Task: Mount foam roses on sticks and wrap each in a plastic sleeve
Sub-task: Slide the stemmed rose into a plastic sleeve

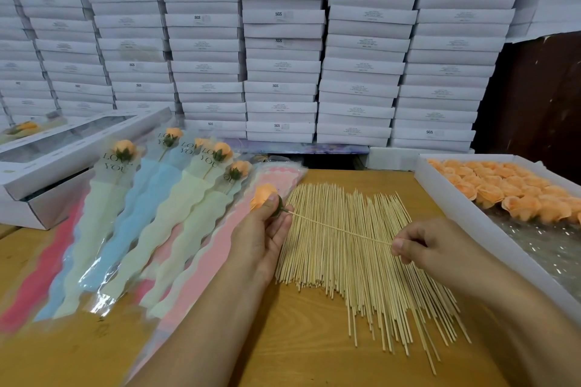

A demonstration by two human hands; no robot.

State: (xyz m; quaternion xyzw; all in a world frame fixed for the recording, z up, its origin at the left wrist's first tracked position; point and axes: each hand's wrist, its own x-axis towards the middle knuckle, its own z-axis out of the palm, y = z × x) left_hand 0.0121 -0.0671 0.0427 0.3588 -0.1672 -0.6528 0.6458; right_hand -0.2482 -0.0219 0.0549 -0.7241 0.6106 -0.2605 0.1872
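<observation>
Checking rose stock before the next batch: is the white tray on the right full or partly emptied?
Partly emptied. In the white tray, orange foam roses fill the far end only; the near end shows bare crinkled plastic liner.

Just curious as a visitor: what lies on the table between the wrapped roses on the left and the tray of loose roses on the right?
In the head view, a spread pile of wooden sticks lies there.

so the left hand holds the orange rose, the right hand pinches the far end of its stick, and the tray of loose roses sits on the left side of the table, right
Not quite. The head view shows the tray of loose roses on the right side of the table, beyond the right hand. The rest holds: the left hand holds the orange rose, and the right hand pinches the far end of its stick.
</observation>
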